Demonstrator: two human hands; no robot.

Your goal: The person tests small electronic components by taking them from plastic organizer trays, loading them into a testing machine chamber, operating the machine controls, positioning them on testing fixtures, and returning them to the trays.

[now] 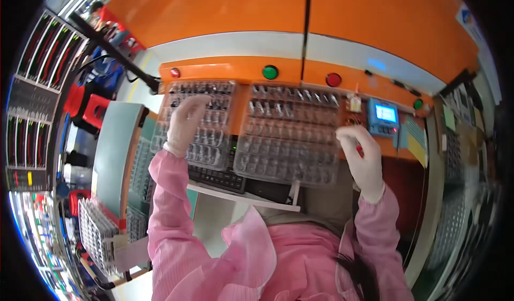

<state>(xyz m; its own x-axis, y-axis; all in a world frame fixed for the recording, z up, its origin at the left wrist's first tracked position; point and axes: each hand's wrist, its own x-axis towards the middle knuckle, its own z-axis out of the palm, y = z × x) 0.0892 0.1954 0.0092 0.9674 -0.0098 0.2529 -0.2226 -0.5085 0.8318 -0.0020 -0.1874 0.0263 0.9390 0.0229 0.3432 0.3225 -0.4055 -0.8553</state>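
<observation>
My left hand, in a white glove, is over the left clear plastic tray. Its fingers are bent and drawn together near the tray's upper rows, where small dark parts sit in the pockets. Whatever those fingertips hold is too small to tell. At the right edge of the other clear tray, my gloved right hand is closed in a pinch. A bit of red shows in the hollow of that hand; what it belongs to is unclear. Dark parts fill upper pockets of the right tray.
Behind the trays runs an orange machine panel with a green button and red button. A blue device with a lit screen stands at right. Below the trays is a keyboard; stacked trays stand at left.
</observation>
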